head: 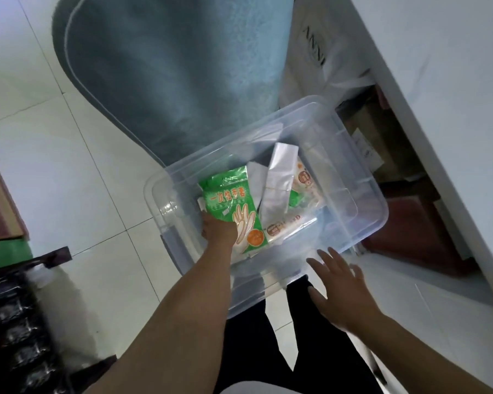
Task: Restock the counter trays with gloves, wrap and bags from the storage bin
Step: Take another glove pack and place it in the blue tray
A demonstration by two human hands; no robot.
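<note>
A clear plastic storage bin (362, 211) stands on the floor in front of me. Inside lie a green glove packet (234, 203) printed with a hand picture, a silvery-white pack of bags (279, 180) and white packs with orange labels (291, 223). My left hand (218, 230) reaches into the bin and grips the lower left edge of the green glove packet. My right hand (339, 291) hovers with fingers spread over the bin's near rim, holding nothing. No counter trays are in view.
A grey-blue mat (182, 66) lies on the white tiled floor beyond the bin. A white cabinet (453, 109) on the right has an open low shelf with cardboard boxes (365, 143). Boxes (0, 211) and dark wrapped bottles (15, 322) stand at left.
</note>
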